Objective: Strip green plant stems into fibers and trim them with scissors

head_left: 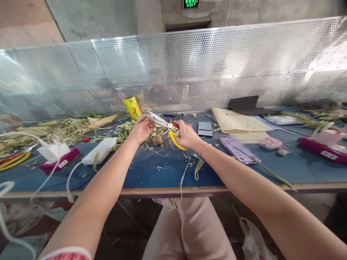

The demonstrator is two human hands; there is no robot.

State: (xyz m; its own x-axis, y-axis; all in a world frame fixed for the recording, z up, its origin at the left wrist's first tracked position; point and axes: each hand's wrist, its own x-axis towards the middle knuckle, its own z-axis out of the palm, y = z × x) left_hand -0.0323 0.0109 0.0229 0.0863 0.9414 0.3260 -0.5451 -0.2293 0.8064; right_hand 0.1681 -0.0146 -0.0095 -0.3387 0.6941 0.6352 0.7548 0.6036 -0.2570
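Note:
My right hand (187, 135) grips a pair of scissors (160, 121) by the yellow and red handles. The steel blades stand a little apart and point left, towards my left hand (143, 129). My left fingers are pinched together beside the blade tips; whatever sits between them is too small to make out. Below the blades, a small brown tangled ball (157, 140) rests on the blue tabletop (151, 169). Pale green plant scraps (124, 131) are heaped behind and left of my left hand. Thin dry strips (199, 168) lie nearer the front edge.
A yellow tube (132, 107) stands by the perforated metal screen (184, 68). To the left are a white power bank (99, 151), a magenta power strip (61, 160) and cables. Rightwards lie a small card (205, 128), a phone (238, 150), brown paper (235, 121) and a pink case (271, 143).

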